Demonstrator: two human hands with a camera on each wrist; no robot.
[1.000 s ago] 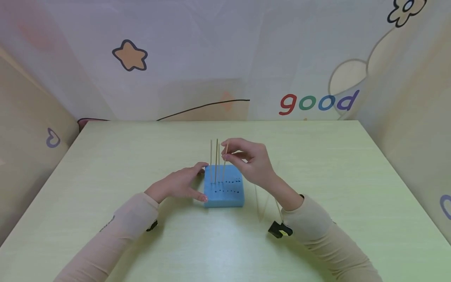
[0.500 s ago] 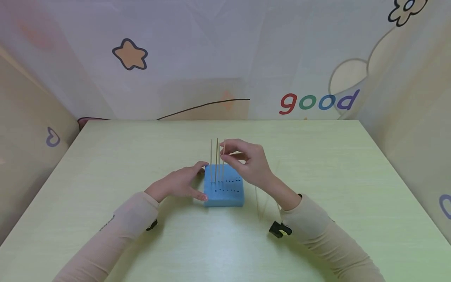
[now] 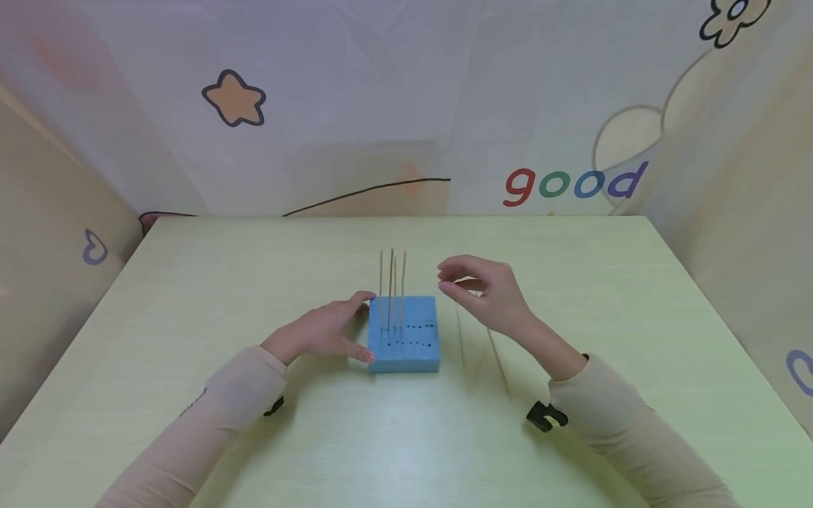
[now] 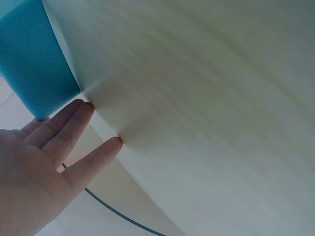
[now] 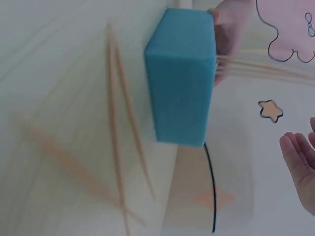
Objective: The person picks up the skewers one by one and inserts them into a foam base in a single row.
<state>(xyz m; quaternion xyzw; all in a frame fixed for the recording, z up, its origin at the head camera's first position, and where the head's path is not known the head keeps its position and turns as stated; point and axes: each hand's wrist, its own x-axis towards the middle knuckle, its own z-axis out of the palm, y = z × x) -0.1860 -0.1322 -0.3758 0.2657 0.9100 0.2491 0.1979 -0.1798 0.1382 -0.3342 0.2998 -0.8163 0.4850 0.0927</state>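
A blue foam block (image 3: 416,356) lies on the table, its top marked with two rows of dark dots. Several thin wooden sticks (image 3: 404,275) stand upright in the back row, towards the left. My left hand (image 3: 320,330) rests against the block's left side, thumb at the front corner and index finger at the back one; the left wrist view shows its fingers (image 4: 101,156) extended beside the foam (image 4: 37,59). My right hand (image 3: 485,289) hovers right of the block with nothing between thumb and fingers. In the right wrist view its fingers (image 5: 299,152) look nearly straight.
Loose wooden sticks (image 3: 499,362) lie on the table to the right of the block, partly under my right hand. The table (image 3: 254,261) ends at a printed cloth backdrop (image 3: 356,92), with cloth at both sides too.
My right hand set a stick upright in the block, let go of it and moved right. My left hand has stayed at the block.
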